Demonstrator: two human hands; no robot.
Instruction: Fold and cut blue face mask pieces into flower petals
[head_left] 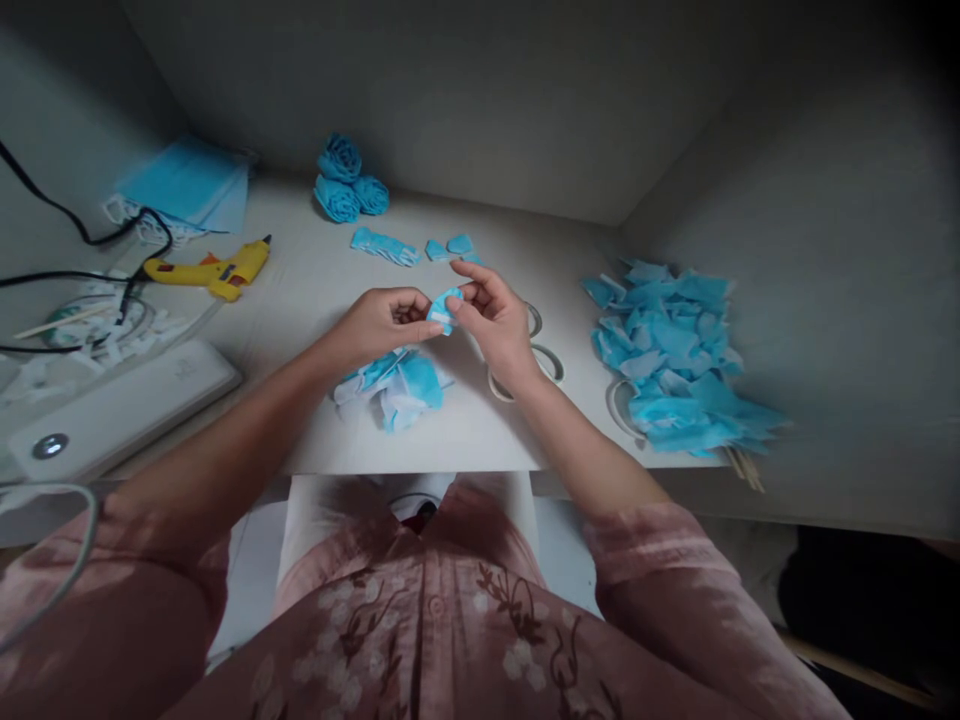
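Head view: fingers of the left hand (381,322) and right hand (496,318) both pinch the small blue-and-white fabric piece (443,317) lying between them.

Forearms (289,400) angled inward; left grip (394,318), right grip (493,318) close together, both pinching.

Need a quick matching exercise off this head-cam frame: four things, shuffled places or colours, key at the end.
Column one
1. small blue piece
2. glue gun
3. three blue rosettes
4. large blue heap

Column two
A. grouped toward the back wall
B. yellow, at the left of the tabletop
C. beyond the right forearm, toward the side wall
D. held between the left hand and the right hand

Pairs: 1-D, 2-B, 3-A, 4-C
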